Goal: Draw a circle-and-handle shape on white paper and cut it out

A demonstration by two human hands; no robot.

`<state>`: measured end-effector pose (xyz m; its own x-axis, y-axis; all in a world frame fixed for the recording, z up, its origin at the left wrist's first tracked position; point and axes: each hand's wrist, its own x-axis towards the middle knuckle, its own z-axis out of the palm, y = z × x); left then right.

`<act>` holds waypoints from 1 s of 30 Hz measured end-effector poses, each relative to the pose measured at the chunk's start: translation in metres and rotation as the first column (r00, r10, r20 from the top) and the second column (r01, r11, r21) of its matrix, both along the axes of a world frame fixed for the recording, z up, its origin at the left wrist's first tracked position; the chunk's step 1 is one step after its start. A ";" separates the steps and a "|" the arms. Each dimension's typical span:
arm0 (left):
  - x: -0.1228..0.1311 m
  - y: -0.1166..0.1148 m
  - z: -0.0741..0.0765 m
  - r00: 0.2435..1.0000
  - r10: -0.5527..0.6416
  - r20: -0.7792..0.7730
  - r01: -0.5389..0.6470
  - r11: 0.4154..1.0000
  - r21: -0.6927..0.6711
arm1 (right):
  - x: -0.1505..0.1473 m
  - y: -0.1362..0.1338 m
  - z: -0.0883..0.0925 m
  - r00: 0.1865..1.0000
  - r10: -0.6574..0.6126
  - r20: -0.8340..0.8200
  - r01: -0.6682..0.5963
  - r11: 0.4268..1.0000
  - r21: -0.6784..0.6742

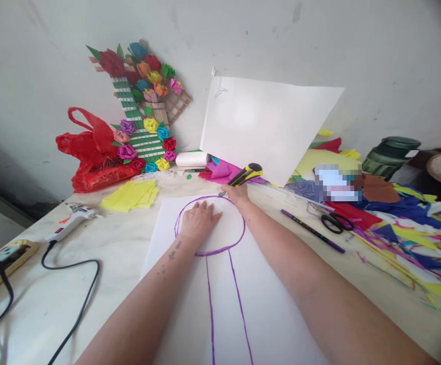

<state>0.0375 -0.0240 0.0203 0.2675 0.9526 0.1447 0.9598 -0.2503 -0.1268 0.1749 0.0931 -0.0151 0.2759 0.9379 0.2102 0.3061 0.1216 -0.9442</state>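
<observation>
A large white sheet lies before me, marked with a purple circle and two purple lines running down from it. My left hand rests flat inside the circle, fingers spread on the paper. At the circle's top edge my right hand grips a yellow and black utility knife. The knife is tilted, its handle pointing up and to the right, and its tip meets the purple line. Whether the blade has cut into the sheet I cannot tell.
A hot glue gun and a power strip with cords lie left. Yellow paper, a red bag and paper-flower craft stand behind. Right are a purple marker, scissors and scraps; white board leans on the wall.
</observation>
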 end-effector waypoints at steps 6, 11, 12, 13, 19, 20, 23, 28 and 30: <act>0.001 0.000 0.002 1.000 0.013 -0.001 -0.013 1.000 -0.020 | -0.002 -0.012 0.013 0.999 -0.045 0.000 0.045 0.998 -0.040; 0.000 0.000 0.000 1.000 0.009 0.004 -0.009 1.000 -0.013 | -0.002 -0.015 0.017 0.998 -0.065 0.021 0.066 0.997 -0.049; 0.000 0.001 -0.001 1.000 0.007 0.005 -0.007 1.000 -0.011 | -0.003 -0.016 0.017 0.998 -0.065 0.022 0.066 0.997 -0.050; 0.000 0.001 -0.001 1.000 0.006 0.005 -0.006 1.000 -0.008 | -0.003 -0.016 0.016 0.998 -0.063 0.023 0.064 0.997 -0.048; -0.001 0.002 -0.004 1.000 0.000 0.004 0.000 1.000 0.013 | -0.002 -0.016 0.015 0.995 -0.086 0.046 0.088 0.995 -0.048; -0.002 0.002 -0.004 1.000 0.000 0.004 0.000 1.000 0.014 | -0.002 -0.017 0.015 0.995 -0.088 0.049 0.091 0.994 -0.052; -0.002 0.003 -0.006 1.000 -0.001 0.010 0.000 1.000 0.021 | -0.003 -0.018 0.017 0.994 -0.090 0.060 0.093 0.994 -0.055; -0.002 0.003 -0.008 1.000 0.003 0.029 -0.004 0.999 0.042 | -0.001 -0.017 0.014 0.993 -0.120 0.020 0.120 0.993 -0.001; -0.001 0.002 -0.008 1.000 0.006 0.025 -0.007 0.999 0.038 | 0.001 -0.014 0.011 0.993 -0.101 -0.059 0.104 0.992 0.066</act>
